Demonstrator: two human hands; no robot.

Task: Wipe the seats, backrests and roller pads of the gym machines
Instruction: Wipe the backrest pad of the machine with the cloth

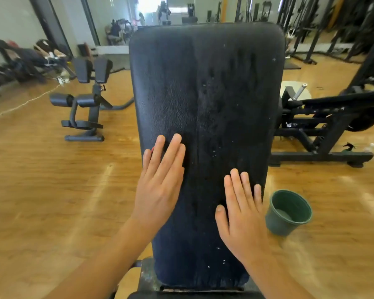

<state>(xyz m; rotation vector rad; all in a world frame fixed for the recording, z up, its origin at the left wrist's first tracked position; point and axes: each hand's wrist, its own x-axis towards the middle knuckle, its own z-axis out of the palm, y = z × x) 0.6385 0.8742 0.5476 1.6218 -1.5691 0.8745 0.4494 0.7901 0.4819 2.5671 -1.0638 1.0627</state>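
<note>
Backrest (207,83) under left hand (160,186) and right hand (240,214), both flat, gripping nothing.
Even pressure and long overlapping strokes should serve best.

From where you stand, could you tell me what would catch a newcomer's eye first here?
First, the big black backrest filling the middle of the view, with the left hand and right hand laid flat on its lower part, fingers straight. Next, the green bucket on the wooden floor just right of it, and the roller-pad bench standing off to the left.
</note>
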